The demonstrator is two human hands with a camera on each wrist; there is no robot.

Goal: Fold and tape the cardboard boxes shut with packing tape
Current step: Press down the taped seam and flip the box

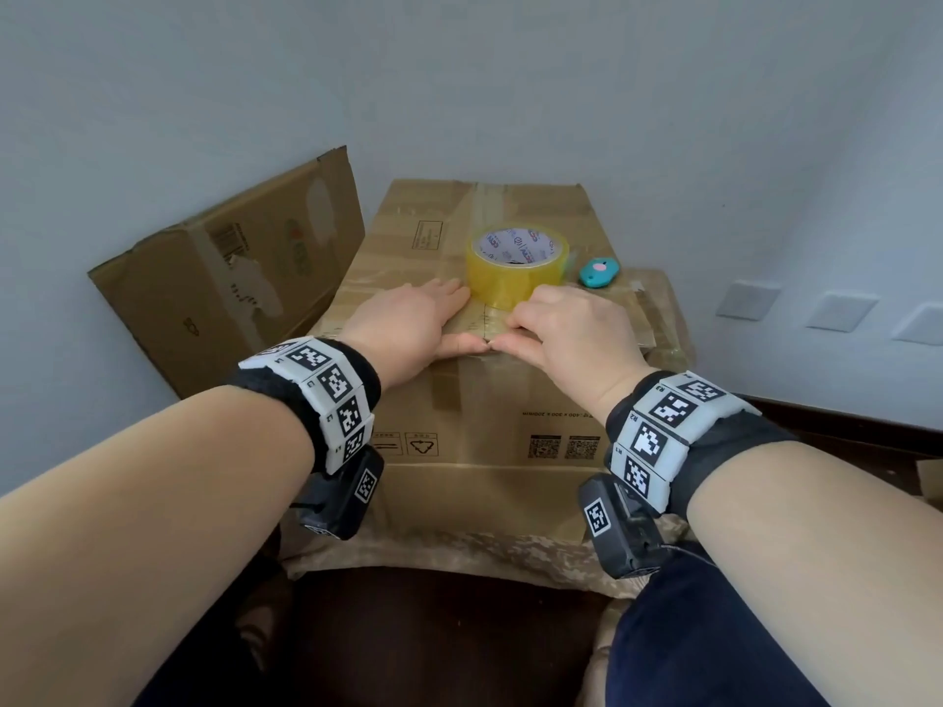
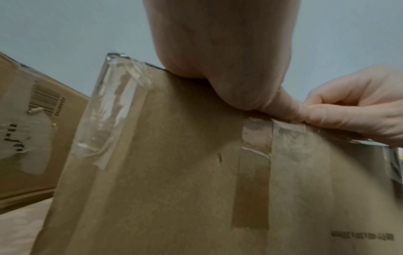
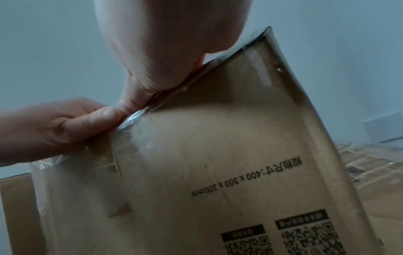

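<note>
Left hand [image 1: 408, 324] lies flat on the cardboard box [image 1: 490, 431]; right hand [image 1: 566, 329], fingers curled, pinches the tape strip [image 1: 487, 324] there.

I see the brown cardboard box [image 1: 485, 426] lying closed with its flaps folded flat, old clear tape strips along the top seam and down the near face (printed "400 x 300 x 200mm"). The yellowish packing tape roll [image 1: 516, 265] lies flat on the lid; its free end seems stuck at the near edge, though glare blurs it.
</note>
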